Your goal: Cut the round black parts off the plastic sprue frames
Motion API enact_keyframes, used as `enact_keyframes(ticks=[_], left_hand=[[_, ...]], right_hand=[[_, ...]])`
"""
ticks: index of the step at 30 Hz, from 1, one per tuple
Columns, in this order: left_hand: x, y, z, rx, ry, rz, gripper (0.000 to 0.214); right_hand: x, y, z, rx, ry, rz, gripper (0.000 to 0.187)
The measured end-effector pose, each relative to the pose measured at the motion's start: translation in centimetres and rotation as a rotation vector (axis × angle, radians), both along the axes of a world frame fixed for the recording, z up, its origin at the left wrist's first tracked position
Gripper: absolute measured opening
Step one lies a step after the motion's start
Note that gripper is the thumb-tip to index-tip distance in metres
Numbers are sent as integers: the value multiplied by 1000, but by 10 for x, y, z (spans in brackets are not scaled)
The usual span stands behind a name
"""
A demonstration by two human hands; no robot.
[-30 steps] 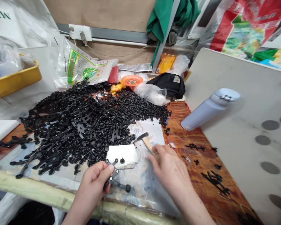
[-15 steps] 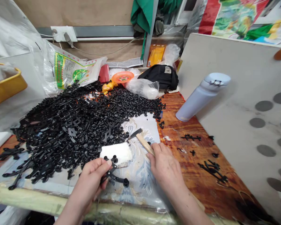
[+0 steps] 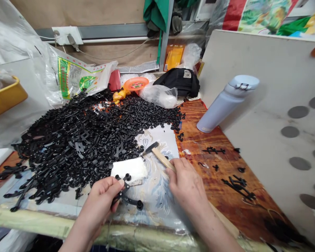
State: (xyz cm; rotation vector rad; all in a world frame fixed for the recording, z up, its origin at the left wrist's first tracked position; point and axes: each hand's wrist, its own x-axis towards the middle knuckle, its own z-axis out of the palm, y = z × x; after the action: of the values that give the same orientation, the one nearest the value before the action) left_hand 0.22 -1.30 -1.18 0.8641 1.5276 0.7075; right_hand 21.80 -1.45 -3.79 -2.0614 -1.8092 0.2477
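Note:
My left hand (image 3: 99,201) pinches a black plastic strap piece (image 3: 128,198) at the near edge of the table, its top end resting on a small white block (image 3: 131,168). My right hand (image 3: 187,185) is closed round the wooden handle of a small hammer (image 3: 157,156), whose dark head lies on the table just right of the block. A large heap of black plastic parts (image 3: 86,136) covers the table to the left and behind both hands.
A pale blue bottle (image 3: 227,103) lies tilted against a grey board (image 3: 278,115) on the right. Loose black parts (image 3: 237,183) sit on the brown wood. A black bag (image 3: 180,82), orange lid (image 3: 135,84), printed sack (image 3: 78,78) and yellow tub (image 3: 5,96) stand behind.
The view has shifted a little. My left hand has brought the strap piece up onto the white block's edge; my right hand stays on the hammer handle.

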Motion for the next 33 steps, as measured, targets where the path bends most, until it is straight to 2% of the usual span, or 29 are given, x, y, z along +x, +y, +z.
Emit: enact_keyframes(ticks=[3,6,8,11,17,22,28,33], left_hand=[[-1,0,-2,17,13,-30,40],[-1,0,-3,20,21,-34,39],[-1,0,-3,36,12,-39,38],[-1,0,-5,46,15,-49,37],[-2,1,-8,49,29,-50,35],[-2,1,-8,42,48,-63,35],[-2,2,-7,39,47,-82,33],[-5,3,-7,19,86,-121,33]], right_hand=[[-1,-8,10,104,209,128,14],[-9,-18,24,-49,441,304,22],[-14,-23,30,-184,489,390,26],[-16,-28,32,-213,461,469,36],[-10,-33,28,34,445,521,51],[-10,-30,29,-77,360,532,49],[-7,-32,36,85,401,516,50],[-6,-34,29,-41,238,559,48]])
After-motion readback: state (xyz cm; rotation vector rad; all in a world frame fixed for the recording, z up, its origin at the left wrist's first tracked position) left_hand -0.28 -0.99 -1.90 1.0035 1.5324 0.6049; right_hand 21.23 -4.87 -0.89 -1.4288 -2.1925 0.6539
